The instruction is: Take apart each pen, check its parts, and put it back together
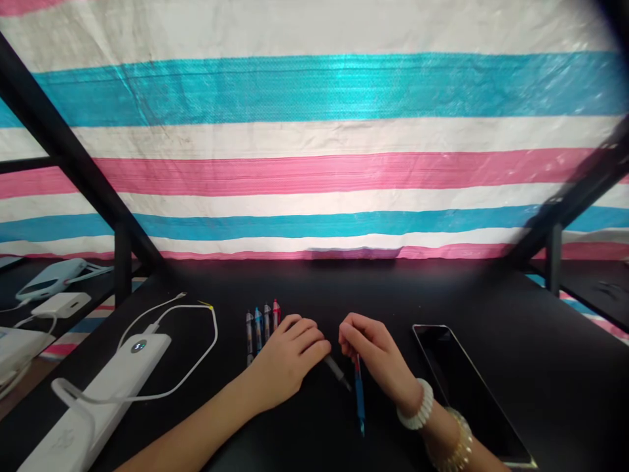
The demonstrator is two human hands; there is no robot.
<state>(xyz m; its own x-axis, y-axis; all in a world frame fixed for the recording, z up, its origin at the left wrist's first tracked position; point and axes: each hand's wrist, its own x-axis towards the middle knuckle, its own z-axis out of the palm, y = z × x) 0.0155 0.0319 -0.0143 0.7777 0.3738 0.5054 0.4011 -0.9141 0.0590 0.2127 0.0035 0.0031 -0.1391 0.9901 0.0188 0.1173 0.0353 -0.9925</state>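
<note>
Black surface running wide under both arms, and close in on the left lies a white power bank, its white cable looping out across the black. Over on the right, a dark-screened phone rests at a slant beside the braceleted wrist. Between them, a blue pen points toward the wearer, its far end in the closed fingers of the right hand. Just beside it, a grey pen pokes out from beneath the left hand; those fingers are bent and spread over it, though whether they grip it, I cannot tell. Past that hand, four pens line up side by side, partly covered. And behind everything, striped sheeting in blue, pink and white!
</note>
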